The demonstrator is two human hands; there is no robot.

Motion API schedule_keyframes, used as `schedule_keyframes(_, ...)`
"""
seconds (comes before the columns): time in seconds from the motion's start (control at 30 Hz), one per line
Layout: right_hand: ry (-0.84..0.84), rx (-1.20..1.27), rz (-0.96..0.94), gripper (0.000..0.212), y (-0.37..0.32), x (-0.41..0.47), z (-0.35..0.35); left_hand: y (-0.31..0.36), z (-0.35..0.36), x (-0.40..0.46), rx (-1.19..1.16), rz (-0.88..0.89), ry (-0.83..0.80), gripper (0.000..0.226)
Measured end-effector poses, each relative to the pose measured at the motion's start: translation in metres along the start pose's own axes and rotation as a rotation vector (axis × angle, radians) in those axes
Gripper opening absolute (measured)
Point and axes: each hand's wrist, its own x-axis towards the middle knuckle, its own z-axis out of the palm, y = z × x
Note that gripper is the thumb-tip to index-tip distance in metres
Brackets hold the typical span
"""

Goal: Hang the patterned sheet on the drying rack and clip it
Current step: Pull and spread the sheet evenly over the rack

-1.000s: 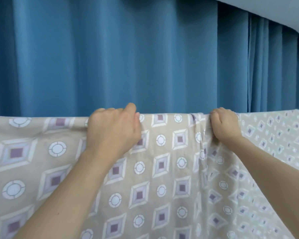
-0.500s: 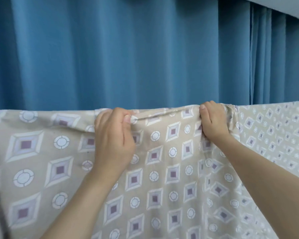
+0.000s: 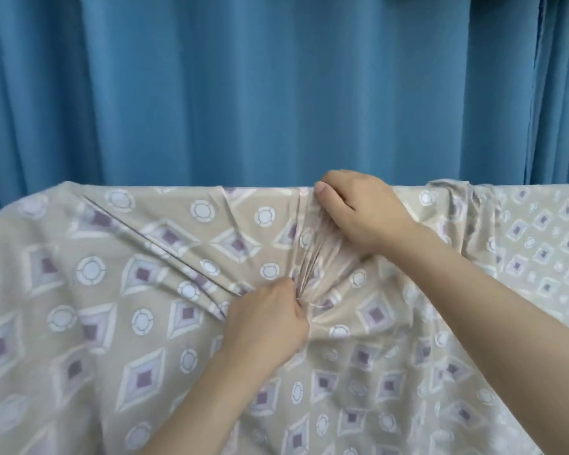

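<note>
Left hand (image 3: 270, 320) has dropped from the top fold, now bunching fabric lower down.
Right hand (image 3: 362, 211) pinches the beige diamond-and-circle patterned cotton sheet (image 3: 112, 290) at its far top edge; it hangs draped, unclipped.

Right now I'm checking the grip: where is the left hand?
In the head view, the left hand is at centre, gripping bunched patterned sheet, below and left of the right hand at the top edge.

So the sheet (image 3: 112, 290) fills the whole lower half of the frame, curtain (image 3: 243, 87) behind it across the top. Right hand (image 3: 362, 211) is up at the sheet's top edge, right of centre; left hand (image 3: 270, 323) sits lower, centre frame, on bunched fabric between them.
</note>
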Motion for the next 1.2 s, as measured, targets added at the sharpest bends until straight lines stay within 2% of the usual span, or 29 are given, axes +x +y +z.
schedule_keyframes(0.13, -0.072, -0.006, -0.024, 0.041, -0.049, 0.019, 0.003, -0.035, -0.016, -0.015, -0.108, 0.048, -0.232, 0.010)
schedule_keyframes(0.2, -0.082, 0.007, -0.024, 0.043, -0.072, 0.030, 0.006, -0.056, -0.034, -0.031, -0.182, 0.154, -0.234, 0.008)
schedule_keyframes(0.3, -0.094, -0.011, -0.027, 0.047, -0.112, 0.050, 0.014, -0.087, -0.076, -0.053, -0.203, 0.312, 0.106, 0.014)
schedule_keyframes(0.37, -0.111, -0.008, -0.053, 0.051, -0.143, 0.063, 0.021, -0.109, -0.110, -0.064, -0.180, 0.344, 0.377, 0.015)
schedule_keyframes(0.43, -0.135, 0.006, -0.095, 0.055, -0.176, 0.074, 0.029, -0.135, -0.139, -0.071, -0.091, 0.260, 0.622, 0.018)
schedule_keyframes(0.5, -0.135, 0.018, -0.125, 0.057, -0.209, 0.080, 0.039, -0.166, -0.154, -0.071, -0.046, 0.076, 0.742, 0.025)
schedule_keyframes(0.53, -0.125, 0.023, -0.126, 0.058, -0.223, 0.083, 0.044, -0.180, -0.157, -0.071, -0.067, -0.020, 0.728, 0.031)
schedule_keyframes(0.63, -0.045, -0.003, -0.084, 0.058, -0.251, 0.085, 0.057, -0.210, -0.144, -0.072, -0.215, -0.268, 0.517, 0.035)
schedule_keyframes(0.7, 0.049, -0.052, -0.057, 0.057, -0.257, 0.082, 0.064, -0.221, -0.126, -0.076, -0.271, -0.321, 0.435, 0.032)
schedule_keyframes(0.9, 0.306, -0.158, -0.031, 0.048, -0.248, 0.072, 0.081, -0.237, -0.108, -0.086, -0.328, -0.217, 0.435, 0.047)
schedule_keyframes(1.1, 0.374, -0.132, -0.091, 0.041, -0.254, 0.071, 0.087, -0.260, -0.110, -0.099, -0.233, -0.088, 0.456, 0.052)
schedule_keyframes(1.2, 0.328, -0.138, -0.059, 0.042, -0.256, 0.075, 0.091, -0.283, -0.095, -0.110, -0.197, -0.107, 0.368, 0.057)
